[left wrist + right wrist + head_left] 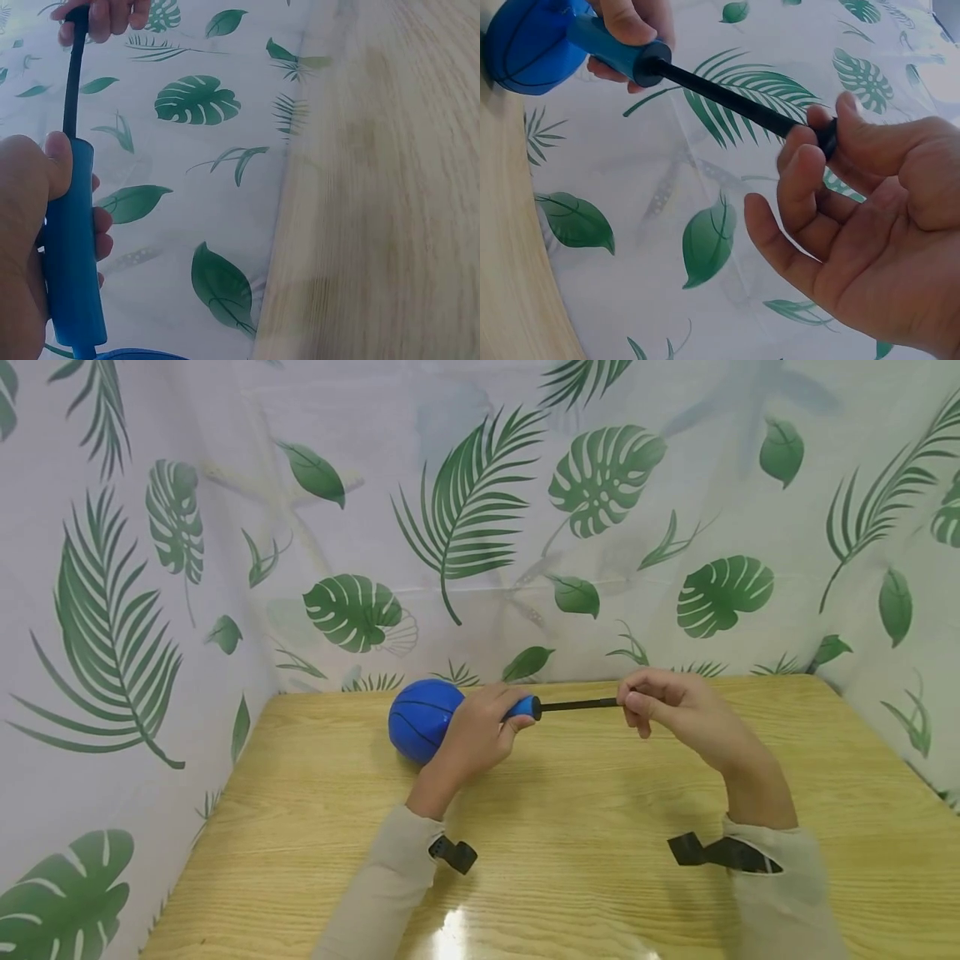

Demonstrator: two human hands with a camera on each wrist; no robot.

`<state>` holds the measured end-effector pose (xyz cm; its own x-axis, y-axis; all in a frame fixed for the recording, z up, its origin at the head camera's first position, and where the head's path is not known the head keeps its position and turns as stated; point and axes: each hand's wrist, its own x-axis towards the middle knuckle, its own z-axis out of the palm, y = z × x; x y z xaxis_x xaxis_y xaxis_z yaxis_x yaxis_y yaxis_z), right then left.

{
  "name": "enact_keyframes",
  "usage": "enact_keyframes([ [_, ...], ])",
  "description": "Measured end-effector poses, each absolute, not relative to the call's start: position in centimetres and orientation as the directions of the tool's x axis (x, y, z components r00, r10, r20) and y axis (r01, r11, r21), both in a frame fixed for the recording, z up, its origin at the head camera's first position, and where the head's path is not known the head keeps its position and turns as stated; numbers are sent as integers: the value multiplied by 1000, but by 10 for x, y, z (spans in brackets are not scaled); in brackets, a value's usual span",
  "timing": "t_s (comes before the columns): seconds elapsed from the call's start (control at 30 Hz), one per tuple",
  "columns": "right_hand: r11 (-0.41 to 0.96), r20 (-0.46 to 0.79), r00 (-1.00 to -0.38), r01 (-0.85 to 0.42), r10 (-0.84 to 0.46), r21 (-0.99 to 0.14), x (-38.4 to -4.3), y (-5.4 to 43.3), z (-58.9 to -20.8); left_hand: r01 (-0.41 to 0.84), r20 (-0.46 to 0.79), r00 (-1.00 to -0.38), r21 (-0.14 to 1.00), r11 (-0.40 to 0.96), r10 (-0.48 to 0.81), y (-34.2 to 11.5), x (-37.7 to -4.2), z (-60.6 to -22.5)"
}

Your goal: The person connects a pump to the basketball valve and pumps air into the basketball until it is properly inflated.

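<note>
A blue hand pump [75,247] lies nearly level above the table in the head view, its black rod drawn out to the right. My left hand [480,727] grips the pump's blue barrel, thumb along it and fingers wrapped behind. The right hand [870,195] pinches the black end of the rod [727,97] between thumb and fingers, the other fingers loosely bent. At the pump's left end is a blue ball [420,720] with black seam lines, joined to the pump's tip in the left wrist view. The left hand partly covers the ball's right side in the head view.
A light wood-grain table [570,827] lies under both hands. White cloth with green leaf prints [480,527] rises behind it and at both sides. Black straps [453,853] circle both sleeved wrists.
</note>
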<state>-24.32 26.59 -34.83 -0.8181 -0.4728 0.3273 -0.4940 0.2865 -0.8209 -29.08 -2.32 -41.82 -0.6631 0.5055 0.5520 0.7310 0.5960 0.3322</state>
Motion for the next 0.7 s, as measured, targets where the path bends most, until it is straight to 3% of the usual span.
enact_keyframes([
  [0.33, 308, 242, -836, -428, -493, -850, -255, 237, -366, 752, 576, -620, 245, 611, 532, -11, -285, -421],
  [0.7, 346, 166, -850, -373, -500, -861, -261, 213, -379, 761, 551, -627, 282, 584, 551, -5, -281, -423],
])
